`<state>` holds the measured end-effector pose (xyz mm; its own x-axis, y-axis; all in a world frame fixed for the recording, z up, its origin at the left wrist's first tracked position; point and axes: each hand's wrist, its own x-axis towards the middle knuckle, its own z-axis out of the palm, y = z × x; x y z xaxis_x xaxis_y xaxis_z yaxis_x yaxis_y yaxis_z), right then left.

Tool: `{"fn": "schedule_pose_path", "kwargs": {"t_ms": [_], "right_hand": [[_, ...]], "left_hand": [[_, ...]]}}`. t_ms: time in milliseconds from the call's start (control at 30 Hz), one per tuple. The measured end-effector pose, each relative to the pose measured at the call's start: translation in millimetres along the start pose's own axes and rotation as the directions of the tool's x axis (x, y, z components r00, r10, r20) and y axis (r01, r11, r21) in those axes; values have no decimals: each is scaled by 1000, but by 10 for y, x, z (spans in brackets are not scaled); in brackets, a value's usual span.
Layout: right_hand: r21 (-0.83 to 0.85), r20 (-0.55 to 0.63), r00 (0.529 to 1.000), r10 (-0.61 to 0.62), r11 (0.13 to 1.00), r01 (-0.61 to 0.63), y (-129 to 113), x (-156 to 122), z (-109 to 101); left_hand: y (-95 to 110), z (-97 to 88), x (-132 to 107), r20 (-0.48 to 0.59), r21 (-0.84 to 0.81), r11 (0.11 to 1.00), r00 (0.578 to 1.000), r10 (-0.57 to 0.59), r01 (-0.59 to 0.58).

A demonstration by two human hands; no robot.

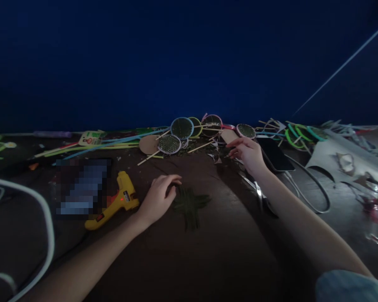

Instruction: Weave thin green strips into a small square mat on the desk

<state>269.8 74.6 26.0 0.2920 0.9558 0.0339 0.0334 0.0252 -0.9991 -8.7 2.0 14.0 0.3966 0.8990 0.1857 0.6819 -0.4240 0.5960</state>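
Note:
My left hand [160, 198] rests low over the table, thumb apart from its curved fingers, with nothing held. Just beside its fingertips lies a cross of dark green woven strips [191, 206]. Farther forward, my right hand [248, 156] is held with fingers loosely bent and apart, and I see nothing in it. A beige card piece [229, 136] and small pale scraps [216, 158] lie by those fingers. Scissors [258, 192] lie under my right forearm, partly hidden. To the left of my left hand is a yellow hot glue gun [115, 204] with a small red light.
Several small round rackets [182, 128] with stick handles line the back against the blue wall. A black phone [275, 154] with a white cable lies at right, near cut white sheet material [337, 155]. Another screen [85, 184], blurred out, and a white cable [47, 218] are at left.

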Motion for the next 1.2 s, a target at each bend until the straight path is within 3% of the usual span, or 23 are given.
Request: {"fn": "schedule_pose_path", "kwargs": {"t_ms": [100, 300, 433, 533, 667, 800, 900, 1067, 1200], "right_hand": [[-229, 121, 992, 24, 973, 4, -14, 106, 43], [-240, 303, 953, -29, 965, 105, 15, 189, 336], [-191, 367, 929, -40, 975, 117, 3, 126, 484], [-175, 387, 921, -46, 977, 122, -6, 70, 515], [-173, 399, 915, -52, 976, 131, 13, 60, 467], [-175, 409, 910, -64, 974, 147, 4, 63, 414], [-221, 472, 880, -49, 960, 172, -85, -36, 437], [-344, 706, 708, -20, 864, 368, -298, -364, 582], [-406, 739, 673, 29, 816, 411, -365, -550, 651]], "left_hand": [[-3, 5, -5, -55, 47, 998, 998, -32, 35], [-166, -210, 160, -112, 256, 965, 993, -21, 49], [-316, -418, 352, 3, 495, 868, 1000, 26, -24], [-351, -500, 465, 157, 562, 819, 987, 36, -119], [-361, -531, 528, 228, 598, 784, 973, 33, -167], [-341, -555, 508, 228, 607, 784, 974, -16, -129], [-189, -553, 468, 179, 552, 833, 981, -70, -41], [232, -433, 414, 170, 323, 946, 983, -71, 12], [384, -356, 384, 150, 191, 980, 985, -86, 56]]}}
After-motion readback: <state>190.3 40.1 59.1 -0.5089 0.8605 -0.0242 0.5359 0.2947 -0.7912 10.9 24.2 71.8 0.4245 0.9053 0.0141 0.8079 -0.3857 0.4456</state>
